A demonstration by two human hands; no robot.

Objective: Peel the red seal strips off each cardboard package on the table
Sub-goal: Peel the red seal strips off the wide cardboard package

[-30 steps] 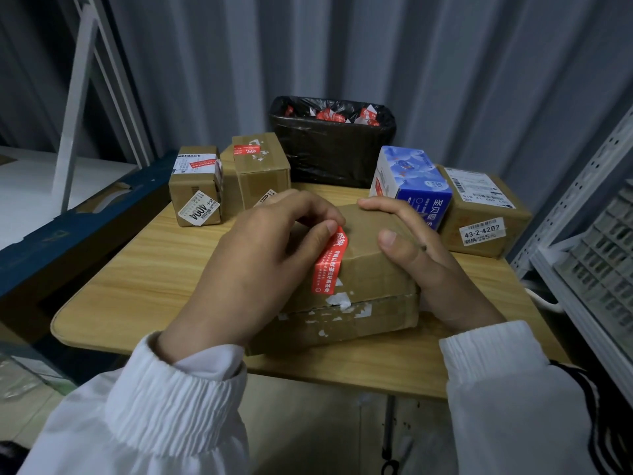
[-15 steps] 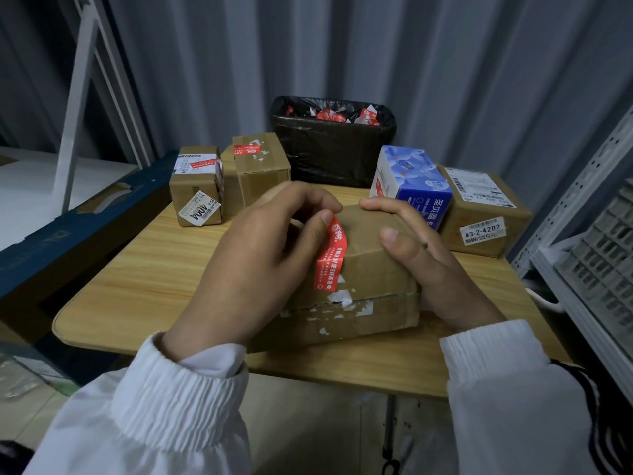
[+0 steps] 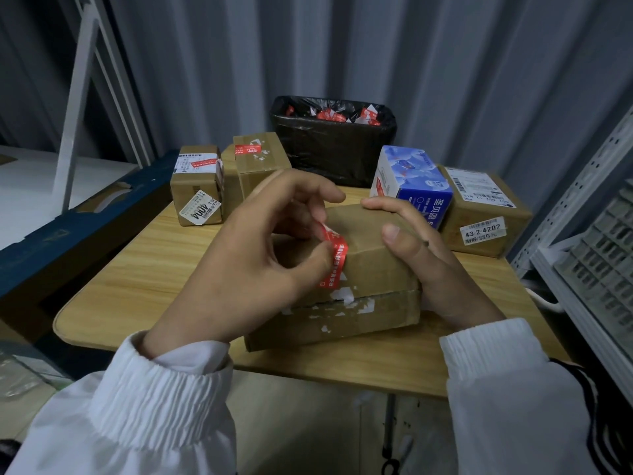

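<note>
One red seal strip (image 3: pixel 334 260) sat mid-frame with white print. Its upper end was lifted off the brown cardboard package (image 3: pixel 376 269); its lower end was stuck to the front face, above white torn residue. Left hand (image 3: pixel 246 269) pinched the strip. Right hand (image 3: pixel 435 269) gripped the package's right end, thumb on top. Package lay on the wooden table (image 3: pixel 137 269).

Landmark: large package (image 3: pixel 373 255), on table (image 3: pixel 144 269), near its front edge.
- Directly behind: bin (image 3: pixel 334 156), loose strips (image 3: pixel 330 114) in it.
- Behind-left: two small packages (image 3: pixel 197 186) and (image 3: pixel 260 162), side by side.
- Behind-right: printed carton (image 3: pixel 414 183), with labelled package (image 3: pixel 486 214) just beside it, further right.
- Seal strip (image 3: pixel 334 265) across its top-front edge.
</note>
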